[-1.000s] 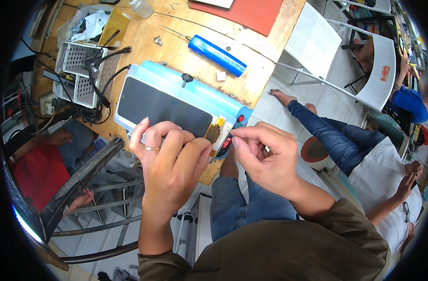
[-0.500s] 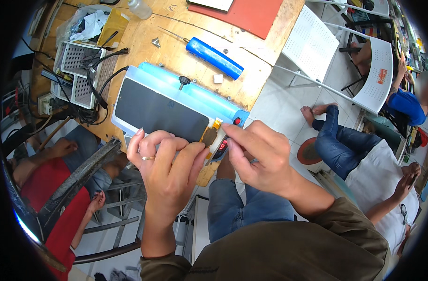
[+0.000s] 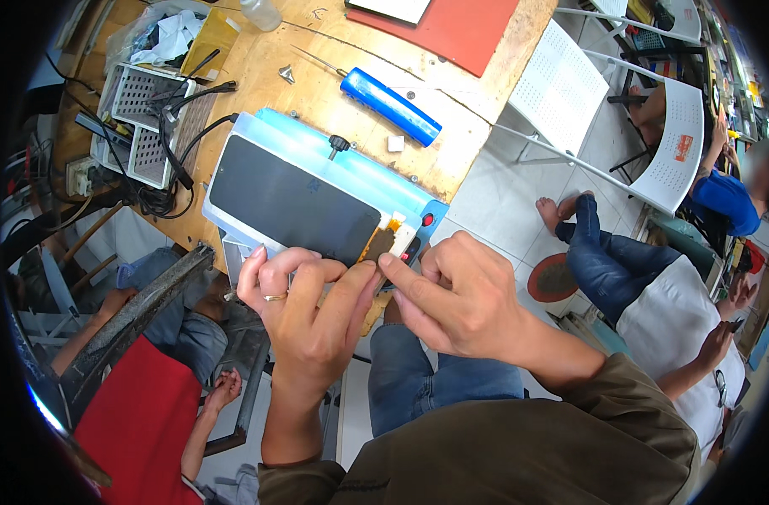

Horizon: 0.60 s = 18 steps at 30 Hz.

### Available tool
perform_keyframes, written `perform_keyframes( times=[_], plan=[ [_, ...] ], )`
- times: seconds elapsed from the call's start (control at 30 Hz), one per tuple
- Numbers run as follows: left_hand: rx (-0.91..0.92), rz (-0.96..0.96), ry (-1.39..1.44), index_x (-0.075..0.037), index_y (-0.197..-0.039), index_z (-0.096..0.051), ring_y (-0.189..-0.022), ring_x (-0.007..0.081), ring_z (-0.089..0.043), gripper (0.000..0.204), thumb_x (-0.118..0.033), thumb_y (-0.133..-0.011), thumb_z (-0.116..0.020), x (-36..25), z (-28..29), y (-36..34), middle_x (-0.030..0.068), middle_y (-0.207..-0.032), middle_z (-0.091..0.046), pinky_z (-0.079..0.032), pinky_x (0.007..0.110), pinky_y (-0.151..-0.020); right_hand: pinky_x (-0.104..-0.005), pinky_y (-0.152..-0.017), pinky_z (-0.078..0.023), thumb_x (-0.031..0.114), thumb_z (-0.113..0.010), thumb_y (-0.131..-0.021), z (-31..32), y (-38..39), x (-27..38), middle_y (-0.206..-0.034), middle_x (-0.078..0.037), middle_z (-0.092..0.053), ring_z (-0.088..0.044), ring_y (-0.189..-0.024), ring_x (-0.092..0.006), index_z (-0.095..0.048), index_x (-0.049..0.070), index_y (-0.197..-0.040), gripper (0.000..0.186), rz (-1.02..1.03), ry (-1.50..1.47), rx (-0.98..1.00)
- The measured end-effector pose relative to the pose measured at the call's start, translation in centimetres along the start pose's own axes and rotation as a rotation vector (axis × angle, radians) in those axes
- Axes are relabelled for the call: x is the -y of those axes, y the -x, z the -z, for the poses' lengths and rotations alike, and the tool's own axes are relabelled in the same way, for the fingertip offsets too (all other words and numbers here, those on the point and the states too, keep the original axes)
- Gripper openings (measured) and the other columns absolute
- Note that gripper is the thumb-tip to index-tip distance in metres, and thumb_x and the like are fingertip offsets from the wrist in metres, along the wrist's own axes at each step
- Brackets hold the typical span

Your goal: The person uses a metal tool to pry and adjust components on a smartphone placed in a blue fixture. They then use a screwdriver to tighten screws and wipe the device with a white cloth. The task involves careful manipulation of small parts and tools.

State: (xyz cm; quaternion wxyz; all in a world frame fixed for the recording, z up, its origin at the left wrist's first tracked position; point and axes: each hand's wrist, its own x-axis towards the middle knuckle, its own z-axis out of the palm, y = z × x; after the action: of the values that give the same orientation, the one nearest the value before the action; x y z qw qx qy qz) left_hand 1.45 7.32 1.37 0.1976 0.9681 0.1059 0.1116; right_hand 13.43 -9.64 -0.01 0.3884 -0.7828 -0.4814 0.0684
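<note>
A dark phone screen panel [image 3: 292, 202] lies face up on a light-blue bench machine [image 3: 363, 168] with a black knob and a red button. At its lower right end is an orange-brown flex cable [image 3: 379, 246] with a dark patch. My left hand [image 3: 313, 324], ringed on one finger, arches over the panel's near edge, thumb and index finger pinched at the cable's lower end. My right hand [image 3: 468, 295] is closed, its index fingertip touching the cable beside the left fingertips; anything between its thumb and finger is hidden.
On the wooden table are a blue-handled pointed tool [image 3: 390, 107], a small white block [image 3: 396, 143] and a red mat [image 3: 452, 34]. White baskets with cables [image 3: 149, 101] stand at the left. People sit on both sides; a white perforated chair [image 3: 561, 80] is to the right.
My right hand's index fingertip has slid from the cable's upper end down towards my left fingertips. My left hand stays pinched near the lower end. The seated person at left has shifted.
</note>
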Motion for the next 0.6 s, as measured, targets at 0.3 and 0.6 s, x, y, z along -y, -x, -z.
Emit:
perform_keyframes(
  times=[0.3,0.6],
  plan=[
    [-0.05,0.074,0.001,-0.015,-0.098,-0.079,-0.101,0.0247,-0.06,0.022,-0.012,-0.08,-0.089,-0.6,-0.4,0.2,-0.0015,-0.092,-0.061,-0.034,0.053,-0.114,-0.0326,-0.055,-0.045,0.002,-0.083,-0.07,-0.5,-0.3,-0.7,-0.082,-0.004,-0.054,-0.056,-0.069,-0.0201,-0.08,0.002,-0.112,0.042,-0.031,-0.046,-0.104],
    [-0.075,0.152,0.013,-0.015,-0.099,-0.077,-0.101,0.0254,-0.062,0.019,-0.013,-0.082,-0.086,-1.0,-1.0,0.1,0.0002,-0.093,-0.062,-0.032,0.055,-0.114,-0.0295,-0.062,-0.052,-0.01,-0.08,-0.084,0.6,-1.1,-3.8,-0.087,-0.01,-0.068,-0.065,-0.07,-0.0177,-0.08,-0.002,-0.108,0.025,-0.218,-0.119,-0.228]
  ],
)
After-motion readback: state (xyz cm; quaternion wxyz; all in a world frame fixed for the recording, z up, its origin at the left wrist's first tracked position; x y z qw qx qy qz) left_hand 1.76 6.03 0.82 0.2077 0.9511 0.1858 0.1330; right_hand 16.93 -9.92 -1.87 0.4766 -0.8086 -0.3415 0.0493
